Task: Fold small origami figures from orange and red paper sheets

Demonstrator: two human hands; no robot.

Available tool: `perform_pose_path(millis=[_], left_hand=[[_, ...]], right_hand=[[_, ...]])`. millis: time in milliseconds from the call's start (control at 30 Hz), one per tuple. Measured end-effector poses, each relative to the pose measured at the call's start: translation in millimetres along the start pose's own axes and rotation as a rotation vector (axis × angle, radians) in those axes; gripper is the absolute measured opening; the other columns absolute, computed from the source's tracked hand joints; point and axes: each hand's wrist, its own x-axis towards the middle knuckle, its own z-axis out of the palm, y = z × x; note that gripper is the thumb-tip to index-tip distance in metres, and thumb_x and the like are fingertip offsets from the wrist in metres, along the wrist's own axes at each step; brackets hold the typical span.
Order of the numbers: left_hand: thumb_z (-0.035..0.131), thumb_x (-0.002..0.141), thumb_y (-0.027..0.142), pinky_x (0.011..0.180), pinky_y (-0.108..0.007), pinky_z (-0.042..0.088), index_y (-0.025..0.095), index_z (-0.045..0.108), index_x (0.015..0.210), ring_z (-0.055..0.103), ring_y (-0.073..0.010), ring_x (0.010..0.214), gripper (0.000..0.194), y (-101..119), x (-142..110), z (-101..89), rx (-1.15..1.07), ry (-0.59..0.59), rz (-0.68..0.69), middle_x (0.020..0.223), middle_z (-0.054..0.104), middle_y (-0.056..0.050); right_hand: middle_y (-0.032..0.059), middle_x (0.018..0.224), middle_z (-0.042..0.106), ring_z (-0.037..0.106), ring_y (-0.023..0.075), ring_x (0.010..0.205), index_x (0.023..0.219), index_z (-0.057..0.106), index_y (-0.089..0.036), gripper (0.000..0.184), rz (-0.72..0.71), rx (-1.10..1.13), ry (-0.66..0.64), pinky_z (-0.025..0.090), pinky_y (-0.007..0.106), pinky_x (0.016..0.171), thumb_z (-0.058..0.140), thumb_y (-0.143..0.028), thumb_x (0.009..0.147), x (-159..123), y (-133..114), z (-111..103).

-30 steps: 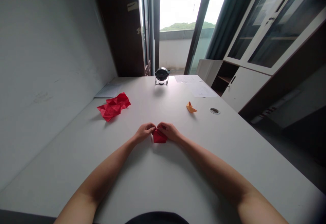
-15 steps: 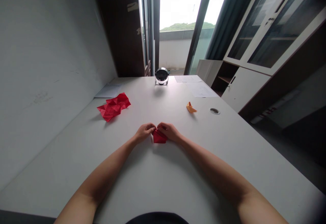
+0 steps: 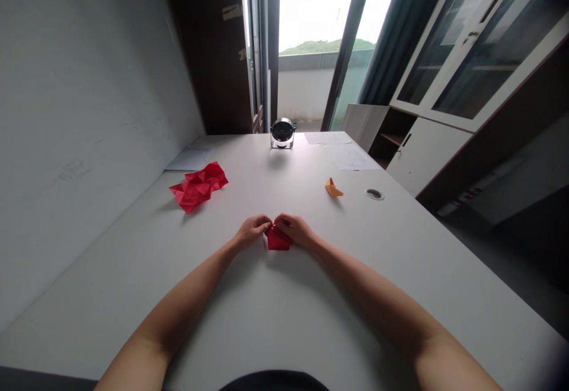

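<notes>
A small folded red paper (image 3: 278, 240) lies on the white table (image 3: 284, 308) in front of me. My left hand (image 3: 251, 230) pinches its upper left edge with the fingers curled. On the other side, my right hand (image 3: 295, 229) is closed over the paper's upper right part. The fingertips of both hands almost meet above the fold, and the hands cover much of the paper.
A crumpled, creased red sheet (image 3: 198, 185) lies at the left near the wall. A small orange folded paper (image 3: 333, 188) sits at the right, beside a round cable hole (image 3: 374, 194). A small fan (image 3: 282, 132) and white sheets (image 3: 351, 157) are at the far edge.
</notes>
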Motion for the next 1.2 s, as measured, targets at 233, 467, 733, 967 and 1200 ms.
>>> perform_pose_path(millis=[233,467,733,967,1200], left_hand=[[0.058,0.084,0.031,0.066,-0.023,0.043,0.013,0.067,0.088,0.055,-0.0119,0.067,0.021,1.4,0.0,-0.4,0.029,0.001,-0.012,0.074,0.064,-0.003],[0.058,0.084,0.029,0.066,-0.024,0.044,0.013,0.067,0.088,0.056,-0.0121,0.066,0.019,1.3,-0.6,-0.1,0.040,0.000,0.006,0.073,0.064,-0.002],[0.057,0.084,0.029,0.066,-0.023,0.044,0.013,0.068,0.088,0.056,-0.0122,0.068,0.020,-0.4,0.3,-0.6,0.050,-0.003,0.003,0.075,0.065,-0.003],[0.057,0.084,0.032,0.068,-0.024,0.045,0.013,0.069,0.092,0.058,-0.0135,0.070,0.024,2.0,-0.4,-1.3,0.079,-0.014,-0.010,0.079,0.067,-0.004],[0.057,0.084,0.032,0.069,-0.025,0.046,0.014,0.070,0.092,0.058,-0.0138,0.069,0.024,6.1,-1.2,-0.4,0.079,-0.006,-0.014,0.079,0.068,-0.004]], right_hand=[[0.0002,0.072,0.067,0.048,0.0108,0.061,0.089,0.070,-0.018,0.020,0.010,0.012,0.004,0.038,0.023,0.062,0.053,-0.030,0.087,-0.2,0.2,1.2],[0.0000,0.072,0.066,0.049,0.0110,0.062,0.089,0.070,-0.018,0.020,0.003,0.001,-0.002,0.037,0.022,0.061,0.053,-0.029,0.087,-0.3,-2.0,-0.4],[-0.0008,0.071,0.066,0.048,0.0105,0.061,0.089,0.069,-0.018,0.020,-0.004,0.010,0.003,0.037,0.022,0.061,0.053,-0.029,0.087,0.4,0.8,1.4],[-0.0004,0.073,0.066,0.049,0.0109,0.062,0.089,0.069,-0.018,0.020,0.001,0.027,-0.003,0.038,0.022,0.061,0.053,-0.030,0.087,0.4,1.0,1.9],[0.0003,0.071,0.066,0.047,0.0111,0.062,0.089,0.069,-0.018,0.021,0.037,0.026,-0.005,0.039,0.022,0.062,0.054,-0.032,0.086,-0.1,-1.6,0.6]])
